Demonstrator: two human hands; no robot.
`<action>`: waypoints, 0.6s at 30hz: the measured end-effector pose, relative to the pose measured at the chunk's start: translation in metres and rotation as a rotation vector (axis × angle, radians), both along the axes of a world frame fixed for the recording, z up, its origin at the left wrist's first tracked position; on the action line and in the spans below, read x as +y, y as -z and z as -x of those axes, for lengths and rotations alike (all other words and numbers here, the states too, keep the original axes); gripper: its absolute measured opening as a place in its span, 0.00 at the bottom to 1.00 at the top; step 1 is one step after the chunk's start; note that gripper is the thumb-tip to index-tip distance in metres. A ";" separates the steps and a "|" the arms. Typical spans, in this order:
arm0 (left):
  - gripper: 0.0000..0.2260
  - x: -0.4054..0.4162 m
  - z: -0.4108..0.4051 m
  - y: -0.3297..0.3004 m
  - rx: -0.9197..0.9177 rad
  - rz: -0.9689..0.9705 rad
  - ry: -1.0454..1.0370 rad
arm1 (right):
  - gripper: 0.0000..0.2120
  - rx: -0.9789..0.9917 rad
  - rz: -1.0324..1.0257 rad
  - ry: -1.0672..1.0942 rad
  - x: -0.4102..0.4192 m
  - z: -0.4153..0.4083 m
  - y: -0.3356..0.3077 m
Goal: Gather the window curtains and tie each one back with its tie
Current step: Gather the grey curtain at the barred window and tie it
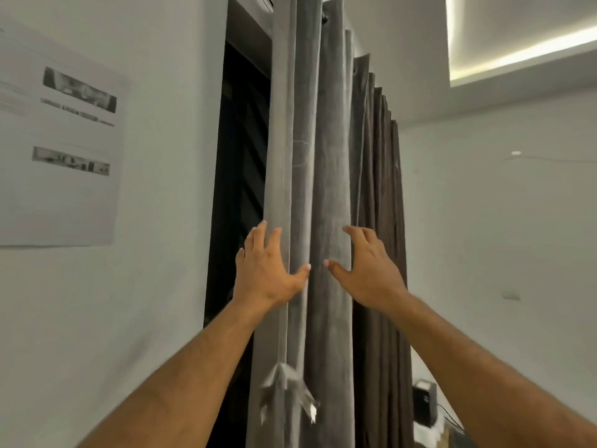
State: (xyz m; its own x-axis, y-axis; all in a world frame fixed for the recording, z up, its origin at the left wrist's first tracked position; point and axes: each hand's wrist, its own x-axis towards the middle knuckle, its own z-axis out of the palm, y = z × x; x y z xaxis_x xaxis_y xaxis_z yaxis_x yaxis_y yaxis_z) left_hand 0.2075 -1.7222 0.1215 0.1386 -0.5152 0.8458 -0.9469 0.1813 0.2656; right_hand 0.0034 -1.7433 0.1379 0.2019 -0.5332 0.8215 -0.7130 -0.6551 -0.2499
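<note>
A tall grey curtain (326,163) hangs in deep vertical folds in front of me, its left edge drawn away from the dark window (240,176). My left hand (269,270) lies on the curtain's left fold with fingers spread and the thumb pressing the cloth. My right hand (368,270) is on the right fold, fingers bent like a claw against the fabric, thumb pointing left. The two thumbs nearly meet across the middle fold. A pale tie (287,392) with pointed ends sits blurred on the curtain lower down, between my forearms.
A white wall with a printed poster (61,137) is on the left. Darker brown curtain folds (384,221) continue to the right. A small dark box (424,400) and cables sit low at the right. A lit ceiling recess (517,56) glows above.
</note>
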 end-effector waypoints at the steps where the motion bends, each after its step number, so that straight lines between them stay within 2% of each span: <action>1: 0.44 -0.018 -0.002 -0.006 0.019 0.010 -0.008 | 0.38 -0.012 0.013 -0.017 -0.021 -0.003 -0.007; 7: 0.45 -0.102 -0.003 -0.037 0.097 0.128 -0.046 | 0.36 -0.110 0.069 -0.136 -0.120 -0.019 -0.041; 13: 0.47 -0.145 -0.007 -0.061 0.121 0.249 -0.092 | 0.36 -0.233 0.118 -0.286 -0.198 -0.027 -0.064; 18: 0.47 -0.165 -0.004 -0.085 0.105 0.283 -0.148 | 0.43 -0.328 0.157 -0.317 -0.258 -0.028 -0.080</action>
State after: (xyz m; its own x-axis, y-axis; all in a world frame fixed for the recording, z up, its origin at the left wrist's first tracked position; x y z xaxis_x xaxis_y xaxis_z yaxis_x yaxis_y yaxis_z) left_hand 0.2112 -1.8876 0.2065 0.2885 -0.2295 0.9296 -0.9384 0.1250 0.3221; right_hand 0.0312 -2.0018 0.2180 0.0515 -0.3520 0.9346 -0.3726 -0.8750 -0.3091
